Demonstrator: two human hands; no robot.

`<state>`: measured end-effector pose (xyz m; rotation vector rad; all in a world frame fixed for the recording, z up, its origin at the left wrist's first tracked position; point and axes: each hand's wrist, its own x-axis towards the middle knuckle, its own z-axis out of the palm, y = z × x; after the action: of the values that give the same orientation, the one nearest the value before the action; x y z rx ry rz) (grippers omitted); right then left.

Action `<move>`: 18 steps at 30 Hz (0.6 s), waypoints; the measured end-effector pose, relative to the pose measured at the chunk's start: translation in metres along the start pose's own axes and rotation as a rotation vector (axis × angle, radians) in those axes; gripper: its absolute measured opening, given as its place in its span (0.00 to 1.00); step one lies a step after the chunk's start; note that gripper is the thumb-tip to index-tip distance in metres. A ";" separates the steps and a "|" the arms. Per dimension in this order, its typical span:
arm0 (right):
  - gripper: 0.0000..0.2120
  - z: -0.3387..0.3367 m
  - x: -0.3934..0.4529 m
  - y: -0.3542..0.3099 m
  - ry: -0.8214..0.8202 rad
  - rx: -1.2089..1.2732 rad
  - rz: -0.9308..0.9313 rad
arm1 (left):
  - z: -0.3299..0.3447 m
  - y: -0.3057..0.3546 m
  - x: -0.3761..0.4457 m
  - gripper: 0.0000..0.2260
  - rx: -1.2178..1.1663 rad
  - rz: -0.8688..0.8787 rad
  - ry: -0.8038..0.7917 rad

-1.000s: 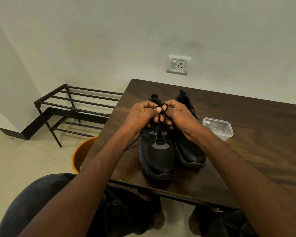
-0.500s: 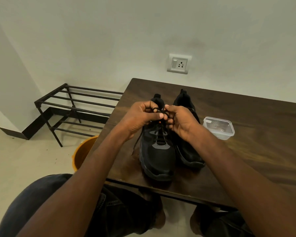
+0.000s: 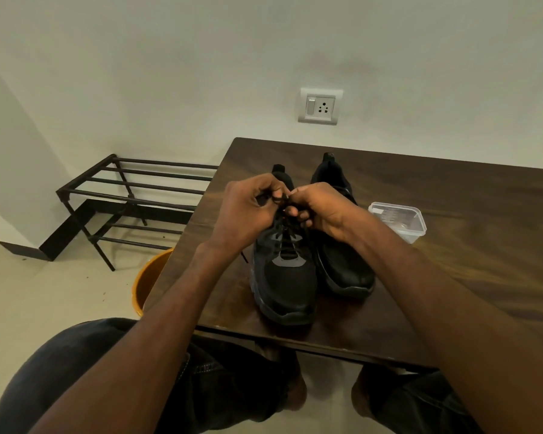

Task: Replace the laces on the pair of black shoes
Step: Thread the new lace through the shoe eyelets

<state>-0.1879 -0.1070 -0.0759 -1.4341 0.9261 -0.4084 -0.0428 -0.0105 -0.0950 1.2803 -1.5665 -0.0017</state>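
- Both hands up over the nearer black shoe on the desk; its partner shoe sits touching it on the right.
- Left hand and right hand each pinch the lace w/ curled fingers, fingertips nearly meeting. Looks like knot-tying at the top eyelets.
- Advice: keep even tension both sides, pull loops level, cinch snug down to the tongue.
- Don't yank; shoe could slide toward the desk edge.

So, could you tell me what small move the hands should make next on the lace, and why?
Probably draw the two ends apart to snug the knot: the left hand and right hand both pinch the lace above the left shoe, whose eyelets already look threaded.
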 end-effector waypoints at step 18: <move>0.09 0.012 -0.019 0.010 0.301 -0.466 -0.555 | -0.012 0.004 0.017 0.05 -0.904 -1.321 -0.110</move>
<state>-0.1935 -0.0833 -0.0807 -2.1064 0.8838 -0.8801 -0.0345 -0.0142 -0.0755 1.2912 -0.3888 -1.4347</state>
